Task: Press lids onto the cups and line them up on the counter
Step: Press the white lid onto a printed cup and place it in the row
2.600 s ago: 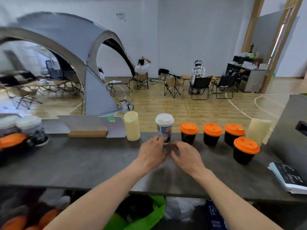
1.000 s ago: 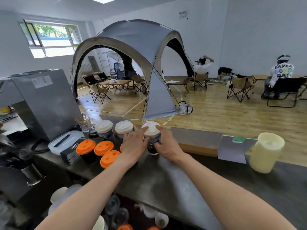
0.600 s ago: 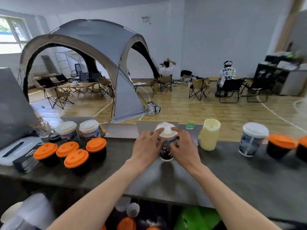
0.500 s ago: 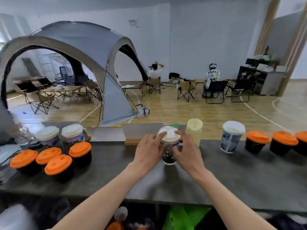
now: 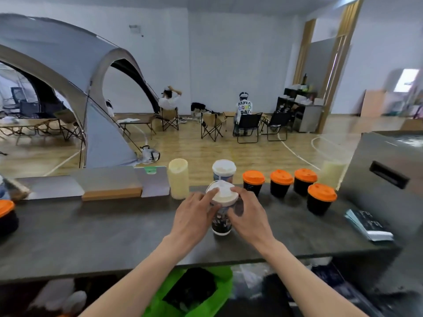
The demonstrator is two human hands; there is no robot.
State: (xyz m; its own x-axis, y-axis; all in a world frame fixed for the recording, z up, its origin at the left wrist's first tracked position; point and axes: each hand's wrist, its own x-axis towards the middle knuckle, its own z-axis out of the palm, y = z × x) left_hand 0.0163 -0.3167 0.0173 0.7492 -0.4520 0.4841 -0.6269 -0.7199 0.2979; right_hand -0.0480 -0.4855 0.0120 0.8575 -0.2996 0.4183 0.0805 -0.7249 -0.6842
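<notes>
1. Step in hand: seating the white lid [image 5: 223, 196] on the tall printed cup [image 5: 220, 223], mid-counter [image 5: 91, 227], towards the near side.
2. Left hand [image 5: 194, 217]: fingers curled round the cup's left side, index finger [image 5: 211, 192] up on the lid top. It holds the cup and nothing else.
3. Right hand [image 5: 250, 217]: wraps the cup's right side, one fingertip [image 5: 237, 190] on the lid's far rim. Mirror of the left grip.
4. Lid looks roughly level. Can't tell if it's snapped all round, since the hands cover most of the edge. Can't tell either whether the base sits on the counter or just off it.
5. Row along the far edge: white-lidded cup [image 5: 223, 171] directly behind the held one, then three orange-lidded cups [image 5: 281, 183] to its right. A fourth orange one [image 5: 321, 197] sits nearer, out of line.
6. Pale cylinder [image 5: 178, 178] stands just left of the white-lidded cup, so the slot on that side is tight.
7. Next, my read: press down round the whole rim, then slide the cup far and left of its white-lidded neighbour. This probably needs the cylinder nudged left first.
8. Lone orange-lidded cup [image 5: 5, 216] at far left, well apart from the row.
</notes>
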